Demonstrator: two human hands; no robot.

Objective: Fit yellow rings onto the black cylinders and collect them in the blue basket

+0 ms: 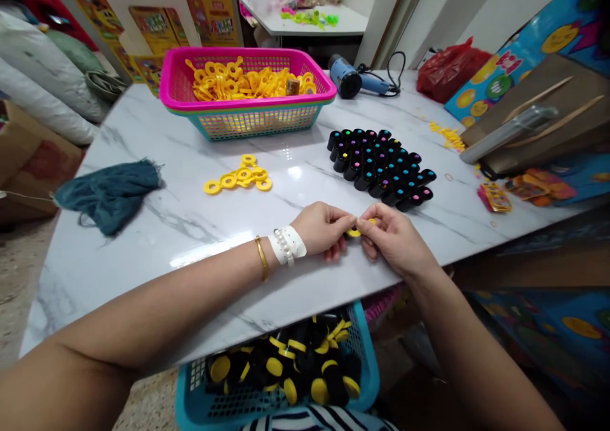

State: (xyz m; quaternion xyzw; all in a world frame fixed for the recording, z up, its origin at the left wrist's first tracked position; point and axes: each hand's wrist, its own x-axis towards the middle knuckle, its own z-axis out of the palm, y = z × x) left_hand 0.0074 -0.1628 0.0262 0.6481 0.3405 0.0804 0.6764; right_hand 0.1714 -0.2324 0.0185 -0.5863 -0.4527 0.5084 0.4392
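Near the front edge of the marble-patterned table (200,240), my left hand (324,229) and my right hand (388,234) meet. Between their fingertips is a small yellow ring-ended plastic piece (353,232), pinched by both hands and partly hidden by the fingers. A small pile of similar yellow ring pieces (244,175) lies to the left of my hands. Just beyond my right hand stand several black cylinders (381,164) in tight rows, with blue, pink, purple, green or yellow dots on top.
A pink basket (248,103) full of yellow pieces sits nested in a teal one at the back. A blue heat gun (345,75) lies beside it. At left is a dark teal cloth (112,192). Below the table edge, a blue basket (369,361) holds black cylinders with yellow caps.
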